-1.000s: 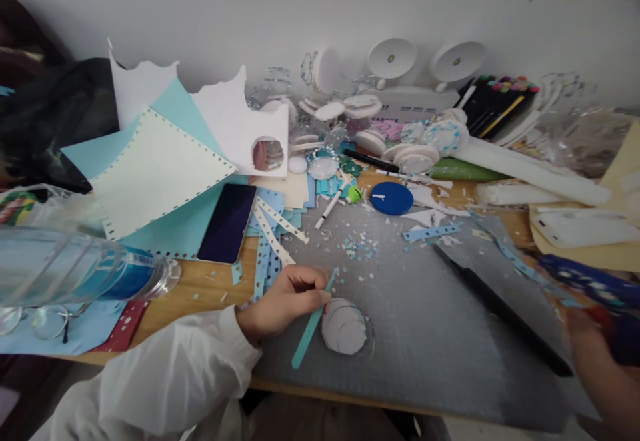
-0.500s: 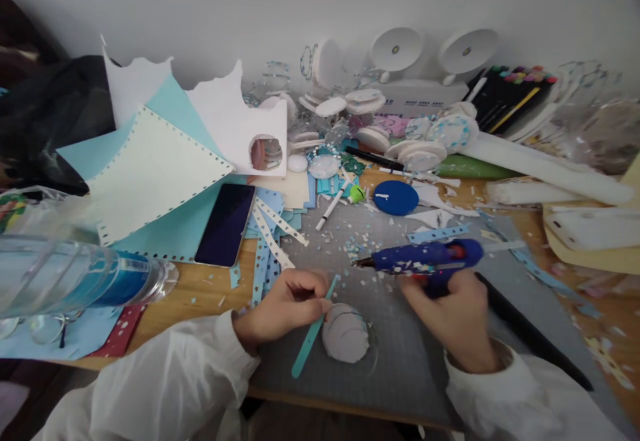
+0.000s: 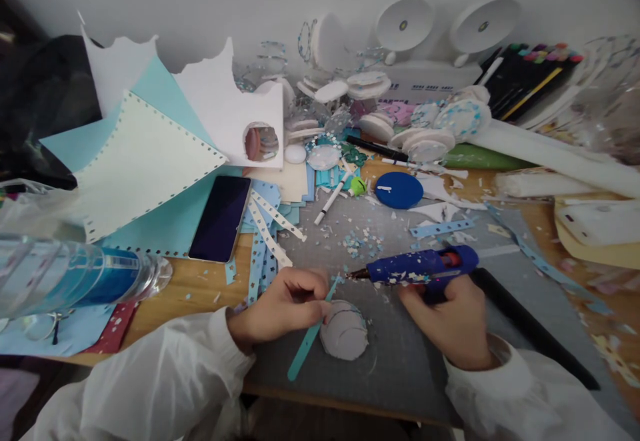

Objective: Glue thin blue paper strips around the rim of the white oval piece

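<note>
My left hand (image 3: 295, 304) is closed, pinching a teal paper strip (image 3: 303, 354) that slants across the grey mat. In my right hand (image 3: 453, 321) is a blue hot glue gun (image 3: 415, 266), its fingers wrapped around the handle. Small white and pale blue bits stick to the gun's body. The nozzle points left, close to the upper end of the strip, where a small pale blue piece shows. Just right of the strip lies a round whitish disc (image 3: 345, 331) with a rough edge, flat on the mat.
A grey cutting mat (image 3: 395, 368) holds scattered paper bits (image 3: 360, 242) and a blue oval (image 3: 399, 190). To the left are a phone (image 3: 220, 218), paper sheets (image 3: 150, 161) and a lying water bottle (image 3: 65, 278). A black rod (image 3: 535, 328) lies beside my right wrist.
The glue gun has moved slightly left, bringing its nozzle nearer the teal strip's upper end. My left hand keeps its pinch on the strip. The whole view has shifted slightly.
</note>
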Demonstrator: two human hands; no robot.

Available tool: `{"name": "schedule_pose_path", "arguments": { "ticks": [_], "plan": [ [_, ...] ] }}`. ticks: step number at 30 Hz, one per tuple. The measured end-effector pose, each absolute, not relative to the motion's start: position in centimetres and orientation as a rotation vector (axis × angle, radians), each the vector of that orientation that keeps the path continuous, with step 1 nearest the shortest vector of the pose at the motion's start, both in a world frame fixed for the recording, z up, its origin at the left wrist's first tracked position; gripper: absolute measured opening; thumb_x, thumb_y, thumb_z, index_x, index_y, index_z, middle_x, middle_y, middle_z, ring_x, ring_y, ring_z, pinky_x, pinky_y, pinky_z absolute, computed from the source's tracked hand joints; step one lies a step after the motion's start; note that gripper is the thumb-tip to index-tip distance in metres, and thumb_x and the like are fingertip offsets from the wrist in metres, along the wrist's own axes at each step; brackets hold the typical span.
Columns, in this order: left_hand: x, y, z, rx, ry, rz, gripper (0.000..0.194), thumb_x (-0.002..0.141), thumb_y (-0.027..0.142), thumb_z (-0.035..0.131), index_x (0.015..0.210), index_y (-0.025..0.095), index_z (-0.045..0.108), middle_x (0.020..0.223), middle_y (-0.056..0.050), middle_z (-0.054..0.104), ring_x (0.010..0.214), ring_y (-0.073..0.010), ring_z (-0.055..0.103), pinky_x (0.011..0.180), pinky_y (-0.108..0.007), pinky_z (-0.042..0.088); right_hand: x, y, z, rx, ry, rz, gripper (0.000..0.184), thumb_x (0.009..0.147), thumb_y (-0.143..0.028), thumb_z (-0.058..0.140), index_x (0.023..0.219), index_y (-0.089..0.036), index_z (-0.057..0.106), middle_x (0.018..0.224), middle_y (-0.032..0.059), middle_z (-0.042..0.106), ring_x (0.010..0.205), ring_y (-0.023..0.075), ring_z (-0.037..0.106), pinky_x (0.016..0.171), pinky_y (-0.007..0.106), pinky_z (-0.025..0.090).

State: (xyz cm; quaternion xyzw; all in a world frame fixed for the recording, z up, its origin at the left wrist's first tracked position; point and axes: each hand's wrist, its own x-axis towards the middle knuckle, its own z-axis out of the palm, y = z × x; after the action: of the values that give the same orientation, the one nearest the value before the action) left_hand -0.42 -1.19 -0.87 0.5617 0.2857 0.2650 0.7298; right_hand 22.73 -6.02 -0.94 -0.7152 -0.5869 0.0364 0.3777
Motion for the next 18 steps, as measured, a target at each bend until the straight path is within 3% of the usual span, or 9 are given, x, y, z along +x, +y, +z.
{"name": "schedule_pose_path", "arguments": {
  "ticks": [18],
  "plan": [
    [-0.23, -1.20, -0.76, 1.250, 0.617, 0.580, 0.036, 0.078, 0.030, 0.064, 0.050, 0.014, 0.047, 0.058, 0.001, 0.046, 0.059, -0.0108, 0.042, 0.056, -0.025, 0.030, 22.88, -6.16, -1.14, -1.788, -1.596, 0.071, 0.023, 0.067, -0.033, 0.056, 0.047, -0.022, 0.053, 0.038, -0.0001, 0.051, 0.036, 0.0176, 0.049, 0.037, 0.029, 0.037]
  ]
}}
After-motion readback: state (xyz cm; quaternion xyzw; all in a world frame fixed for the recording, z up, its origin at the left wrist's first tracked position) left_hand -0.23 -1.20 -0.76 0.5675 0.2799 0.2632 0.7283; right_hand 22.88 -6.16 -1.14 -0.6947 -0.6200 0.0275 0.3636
